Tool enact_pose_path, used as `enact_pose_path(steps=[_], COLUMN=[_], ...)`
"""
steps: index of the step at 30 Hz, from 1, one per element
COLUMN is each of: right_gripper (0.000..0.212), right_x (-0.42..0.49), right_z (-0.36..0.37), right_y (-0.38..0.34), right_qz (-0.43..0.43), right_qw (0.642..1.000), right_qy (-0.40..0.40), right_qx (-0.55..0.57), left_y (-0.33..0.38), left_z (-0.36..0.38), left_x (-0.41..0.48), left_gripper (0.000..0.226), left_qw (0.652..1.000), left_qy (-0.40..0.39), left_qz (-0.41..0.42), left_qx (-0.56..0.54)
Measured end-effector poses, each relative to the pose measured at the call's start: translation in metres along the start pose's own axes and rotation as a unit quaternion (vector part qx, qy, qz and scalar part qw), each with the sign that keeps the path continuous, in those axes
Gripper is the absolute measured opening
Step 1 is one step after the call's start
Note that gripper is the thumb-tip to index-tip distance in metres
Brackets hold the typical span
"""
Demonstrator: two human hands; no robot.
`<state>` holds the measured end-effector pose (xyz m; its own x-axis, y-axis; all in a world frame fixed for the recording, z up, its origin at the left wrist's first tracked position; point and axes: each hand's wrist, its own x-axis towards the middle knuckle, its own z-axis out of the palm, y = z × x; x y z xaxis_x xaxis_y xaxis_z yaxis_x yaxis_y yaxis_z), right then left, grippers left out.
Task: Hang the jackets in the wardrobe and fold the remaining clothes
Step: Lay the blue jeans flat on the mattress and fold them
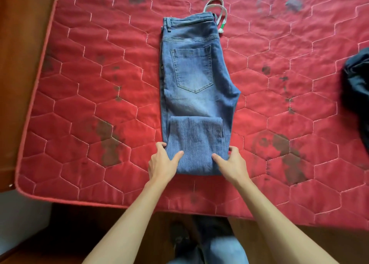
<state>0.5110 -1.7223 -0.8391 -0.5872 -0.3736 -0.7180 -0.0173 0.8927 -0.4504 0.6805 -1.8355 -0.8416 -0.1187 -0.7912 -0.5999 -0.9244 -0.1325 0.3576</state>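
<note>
A pair of blue jeans (193, 77) lies lengthwise on the red quilted mattress (79, 95), waistband far from me, back pocket up. The legs are folded up over themselves, forming a doubled layer (196, 141) at the near end. My left hand (161, 163) grips the left side of that fold, thumb on top and fingers at its edge. On the right side of the fold my right hand (231, 163) grips it the same way. A white drawstring (217, 9) pokes out beside the waistband.
A dark garment (357, 91) lies at the mattress's right edge. A wooden bed frame (18, 63) runs along the left. The mattress's near edge is just in front of me, with my legs and the floor below.
</note>
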Motion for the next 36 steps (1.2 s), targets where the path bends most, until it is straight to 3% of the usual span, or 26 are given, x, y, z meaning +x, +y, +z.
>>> enact_pose_path(steps=[7, 10, 12, 15, 20, 23, 27, 30, 33, 36], right_gripper=[0.064, 0.076, 0.067, 0.031, 0.038, 0.032, 0.027, 0.05, 0.057, 0.074], right_x=[-0.063, -0.095, -0.106, -0.106, -0.066, -0.026, 0.027, 0.055, 0.064, 0.054], right_z=[0.001, -0.001, -0.007, -0.022, -0.048, -0.055, -0.048, -0.036, -0.02, -0.008], right_y=[0.042, 0.061, 0.065, 0.045, -0.015, -0.047, -0.08, -0.082, -0.07, -0.053], right_qz=[-0.009, -0.059, -0.089, -0.029, 0.033, 0.03, -0.012, -0.055, -0.105, -0.166], right_qw=[0.995, 0.99, 0.986, 0.979, 0.94, 0.931, 0.958, 0.972, 0.982, 0.982], right_qy=[-0.024, -0.043, -0.045, -0.068, -0.078, -0.083, -0.089, -0.087, -0.049, -0.004], right_qx=[0.093, 0.124, 0.132, 0.187, 0.33, 0.353, 0.273, 0.213, 0.146, 0.094], left_y=[-0.049, -0.062, -0.065, -0.059, -0.016, 0.014, 0.04, 0.035, 0.027, 0.025], left_z=[-0.011, -0.017, -0.024, -0.042, -0.064, -0.067, -0.053, -0.029, -0.016, -0.011], left_x=[-0.066, -0.097, -0.103, -0.091, -0.04, 0.002, 0.052, 0.071, 0.064, 0.051], left_gripper=[0.037, 0.038, 0.03, 0.027, 0.054, 0.043, 0.015, 0.058, 0.064, 0.07], left_qw=[0.996, 0.977, 0.954, 0.944, 0.882, 0.889, 0.92, 0.973, 0.987, 0.986], left_qy=[-0.016, -0.066, -0.109, -0.139, -0.178, -0.145, -0.113, -0.031, 0.078, 0.119], left_qz=[0.039, 0.045, 0.038, 0.046, -0.04, -0.043, -0.022, 0.026, 0.067, 0.009], left_qx=[-0.077, -0.199, -0.276, -0.296, -0.434, -0.432, -0.376, -0.228, -0.123, -0.119])
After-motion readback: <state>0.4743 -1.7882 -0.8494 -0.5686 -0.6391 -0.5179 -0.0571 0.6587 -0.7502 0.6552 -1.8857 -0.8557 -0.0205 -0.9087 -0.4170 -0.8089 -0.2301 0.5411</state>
